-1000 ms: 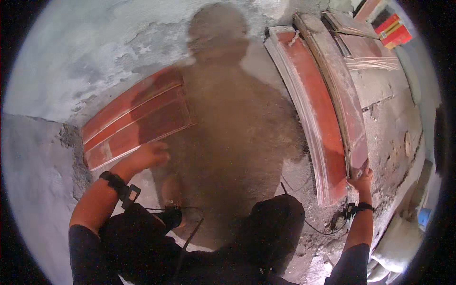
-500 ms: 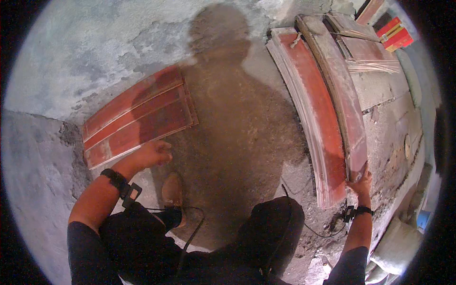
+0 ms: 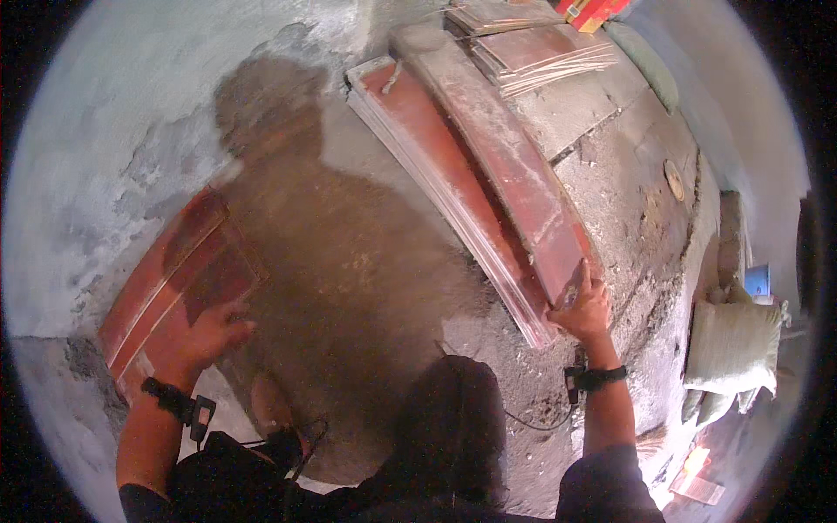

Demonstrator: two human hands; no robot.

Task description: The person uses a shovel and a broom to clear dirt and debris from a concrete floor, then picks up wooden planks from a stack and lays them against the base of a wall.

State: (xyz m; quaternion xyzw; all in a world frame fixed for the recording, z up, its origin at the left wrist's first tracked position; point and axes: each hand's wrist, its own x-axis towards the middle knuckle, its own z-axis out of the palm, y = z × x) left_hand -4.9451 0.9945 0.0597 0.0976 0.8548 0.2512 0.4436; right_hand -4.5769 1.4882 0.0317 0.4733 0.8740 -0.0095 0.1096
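To the right, a long dusty reddish plank (image 3: pixel 514 157) lies against a stack of long red boards (image 3: pixel 436 179), which shows pale layered edges. My right hand (image 3: pixel 582 309) grips the plank's near end, its thumb on the left and a finger stretched along the right side. On the left, shorter red boards (image 3: pixel 179 270) lie side by side near the wall. Over their near part is my left hand (image 3: pixel 209 336), fingers loosely apart and nothing in them; whether it touches the boards I cannot tell. A strap with a small device circles each wrist.
More thin boards (image 3: pixel 540 52) are piled at the far right, with a red and yellow box (image 3: pixel 593 12) behind. A pale sack (image 3: pixel 734 347) and a blue container (image 3: pixel 757 281) stand at the right. A rough wall (image 3: pixel 131 87) bounds the far left. A cable (image 3: pixel 536 425) hangs near my legs.
The view has swung right, so boards and plank appear further left. My right hand stays at the plank's near end. My left hand now overlaps the shorter boards more.
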